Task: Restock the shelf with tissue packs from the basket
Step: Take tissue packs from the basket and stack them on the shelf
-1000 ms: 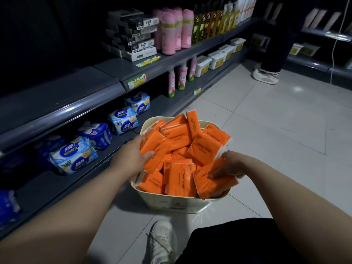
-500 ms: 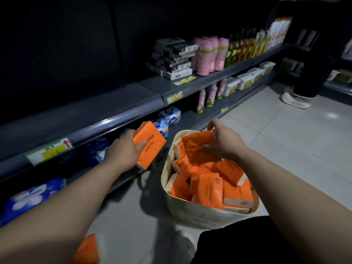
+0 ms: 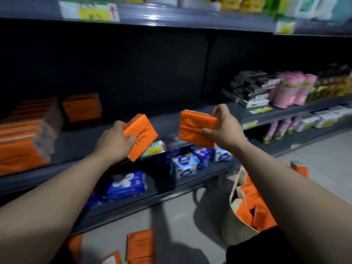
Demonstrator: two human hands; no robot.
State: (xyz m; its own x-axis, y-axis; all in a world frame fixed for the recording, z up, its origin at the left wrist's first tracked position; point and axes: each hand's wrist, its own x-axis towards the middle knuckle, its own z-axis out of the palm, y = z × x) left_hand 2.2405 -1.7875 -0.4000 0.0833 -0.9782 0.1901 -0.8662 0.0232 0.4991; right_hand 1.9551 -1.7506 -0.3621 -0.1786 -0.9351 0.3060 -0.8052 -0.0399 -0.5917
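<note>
My left hand [image 3: 114, 143] grips an orange tissue pack [image 3: 142, 136] in front of the middle shelf [image 3: 80, 143]. My right hand [image 3: 225, 128] holds a second orange tissue pack [image 3: 197, 128] by its right end, level with the same shelf. Both packs hang in the air just before the shelf's edge. Orange packs stand stacked on that shelf at the far left [image 3: 24, 136], with one more behind [image 3: 82, 107]. The cream basket [image 3: 236, 225] sits on the floor at the lower right, with several orange packs inside, partly hidden by my right forearm.
Blue and white packs [image 3: 182, 164] fill the bottom shelf. Black boxes [image 3: 251, 88] and pink bottles [image 3: 291, 90] stand on the middle shelf to the right. Loose orange packs [image 3: 140, 244] lie on the tiled floor near me, and one more [image 3: 300, 168] beyond the basket.
The view swung up and left toward the shelf. My right hand lifted a pack out of the basket, and my left hand raised its pack to the middle shelf's height.
</note>
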